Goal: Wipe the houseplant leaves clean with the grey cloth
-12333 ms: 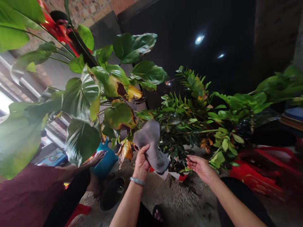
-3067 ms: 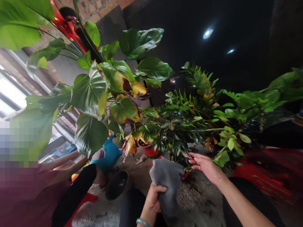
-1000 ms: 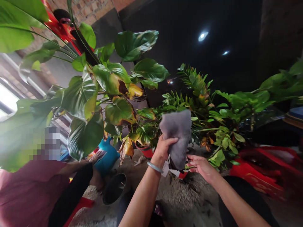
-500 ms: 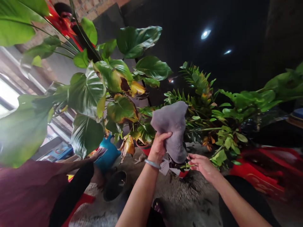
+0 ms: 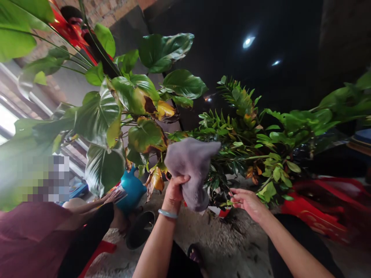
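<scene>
A greyish-purple cloth (image 5: 191,166) hangs bunched in my left hand (image 5: 174,191), its thumb pressed across the fabric. Around that wrist is a pale bangle (image 5: 168,214). To the right, my right hand (image 5: 245,201) pinches a thin plant stem (image 5: 231,191) between thumb and fingertips. The stem belongs to a low leafy plant (image 5: 222,179), whose dark green leaves show just right of the cloth. Part of this plant is hidden behind the cloth.
A large broad-leaved plant (image 5: 100,116) with yellowing, browned leaves fills the left. Bushy green plants (image 5: 278,135) stand at right, above a red bag (image 5: 315,208). A seated person (image 5: 34,235) is at lower left, beside a blue watering can (image 5: 131,191) and a dark bucket (image 5: 140,229).
My left hand has moved left and slightly down with the cloth, away from my right hand. The right hand stays at the stem. The view has shifted slightly.
</scene>
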Available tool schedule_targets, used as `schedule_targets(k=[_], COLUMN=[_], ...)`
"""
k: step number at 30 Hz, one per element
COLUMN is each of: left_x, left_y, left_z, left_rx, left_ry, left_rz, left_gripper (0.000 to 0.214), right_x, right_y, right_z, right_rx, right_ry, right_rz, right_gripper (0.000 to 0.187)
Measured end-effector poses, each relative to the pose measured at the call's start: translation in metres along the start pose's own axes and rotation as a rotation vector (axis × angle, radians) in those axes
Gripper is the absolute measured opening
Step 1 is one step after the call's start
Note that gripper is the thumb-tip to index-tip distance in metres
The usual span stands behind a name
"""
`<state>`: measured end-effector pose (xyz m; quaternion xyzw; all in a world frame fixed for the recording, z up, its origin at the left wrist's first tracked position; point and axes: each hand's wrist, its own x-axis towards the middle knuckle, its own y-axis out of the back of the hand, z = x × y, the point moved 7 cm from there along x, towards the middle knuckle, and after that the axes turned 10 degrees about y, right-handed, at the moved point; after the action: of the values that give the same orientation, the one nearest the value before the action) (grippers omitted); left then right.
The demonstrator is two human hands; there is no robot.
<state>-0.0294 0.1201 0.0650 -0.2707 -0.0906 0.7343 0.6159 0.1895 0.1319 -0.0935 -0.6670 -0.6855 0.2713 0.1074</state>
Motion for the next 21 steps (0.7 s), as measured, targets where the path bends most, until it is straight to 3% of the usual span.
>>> schedule_targets(k=[3, 5, 7, 9, 11, 13, 18, 19, 21], left_x=[0.005, 0.0, -0.012, -0.026, -0.037, -0.037, -0.007, -0.001, 0.004], left_y=[0.013, 0.032, 0.056, 0.075, 0.086, 0.09, 0.076, 0.072, 0.066], left_z=[-0.002, -0.033, -0.078, -0.117, -0.133, -0.119, -0.029, -0.02, -0.023], left_rx=[-0.158, -0.165, -0.111, -0.054, -0.03, -0.038, -0.179, -0.193, -0.18], left_ry=[-0.031, 0.067, 0.239, 0.402, 0.464, 0.41, 0.043, 0.007, 0.002], left_rz=[0.151, 0.26, 0.334, 0.311, 0.274, 0.275, 0.357, 0.359, 0.358], left_gripper=[0.027, 0.022, 0.017, 0.023, 0.028, 0.029, 0.027, 0.025, 0.021], right_x=[-0.002, -0.004, -0.006, -0.006, -0.005, -0.002, 0.001, 0.0, -0.002], right_y=[-0.002, -0.002, -0.001, 0.001, 0.003, 0.004, 0.002, 0.001, -0.001], right_z=[0.0, -0.002, -0.004, -0.004, -0.003, -0.001, 0.001, 0.001, 0.0], right_rx=[0.006, 0.008, 0.006, 0.0, -0.008, -0.014, 0.012, 0.013, 0.006], right_ry=[-0.001, 0.003, 0.006, 0.002, 0.003, 0.006, 0.012, 0.01, 0.005], right_rz=[0.027, 0.061, 0.091, 0.105, 0.084, 0.047, 0.024, 0.034, 0.059], right_gripper=[0.02, 0.018, 0.019, 0.019, 0.019, 0.018, 0.013, 0.013, 0.013])
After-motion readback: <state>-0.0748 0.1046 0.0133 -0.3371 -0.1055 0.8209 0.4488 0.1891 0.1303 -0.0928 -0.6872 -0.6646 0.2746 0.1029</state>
